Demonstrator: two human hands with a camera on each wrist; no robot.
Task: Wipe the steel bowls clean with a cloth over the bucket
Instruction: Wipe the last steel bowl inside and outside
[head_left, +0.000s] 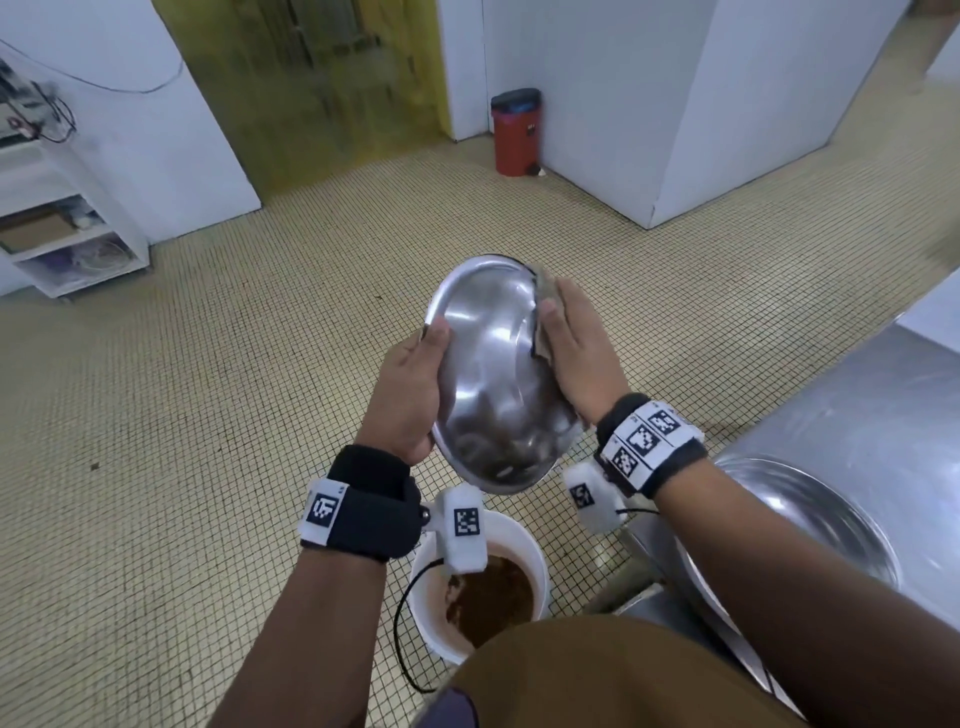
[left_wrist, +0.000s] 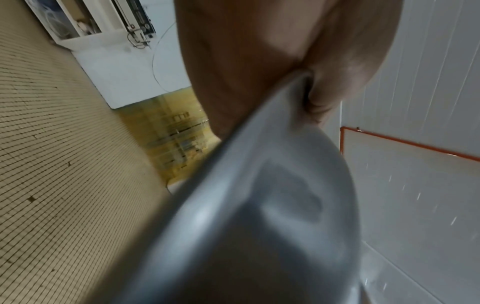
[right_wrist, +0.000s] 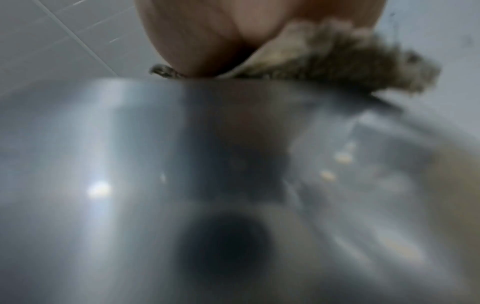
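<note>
Bowl (head_left: 493, 374) was shiny silver steel, the cloth (head_left: 543, 306) a grubby brown-beige. White bucket (head_left: 524, 535) had brown muck inside, floor (head_left: 208, 415) was tiny yellowish tiles, and the bin (head_left: 517, 130) red with a black lid.

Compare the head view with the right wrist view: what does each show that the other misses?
Only the head view shows the left hand gripping the bowl's rim, the white bucket of brown waste on the floor below, a second steel bowl on the steel counter, and the red bin. Only the right wrist view shows the cloth's frayed brown edge up close, and pale specks on the steel. Both show the steel bowl with the right hand pressing the cloth against its rim.
</note>
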